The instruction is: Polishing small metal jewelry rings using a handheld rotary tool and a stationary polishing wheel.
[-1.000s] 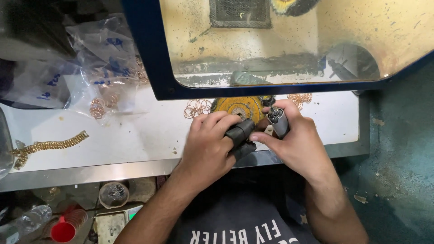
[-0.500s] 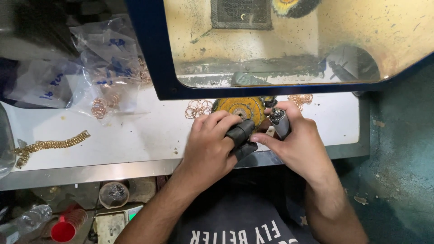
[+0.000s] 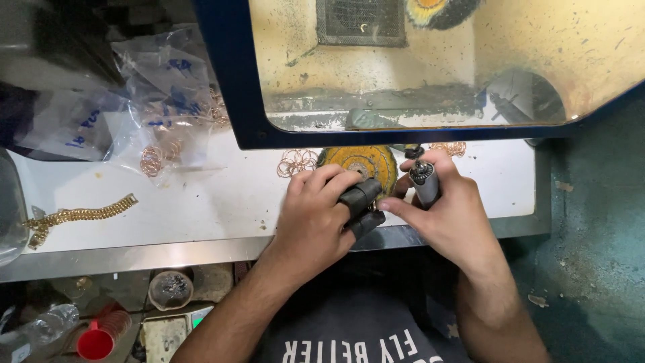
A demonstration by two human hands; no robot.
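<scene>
White bench (image 3: 201,202) under a blue-framed hood (image 3: 228,81) — left hand (image 3: 316,222), fingers in black guards, pinches something small; right hand (image 3: 450,215) at its 3 o'clock grips a grey rotary handpiece (image 3: 424,183) — yellow buffing wheel (image 3: 363,165) at 12.

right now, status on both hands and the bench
Left hand grips dark-capped fingertips together. Right hand holds grey rotary tool. Yellow buffing wheel, copper rings just beyond.

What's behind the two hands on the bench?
A yellow buffing wheel lies flat on the white bench, its near edge covered by the left hand. Copper rings sit beside it. What the black-covered fingers pinch is hidden.
</scene>
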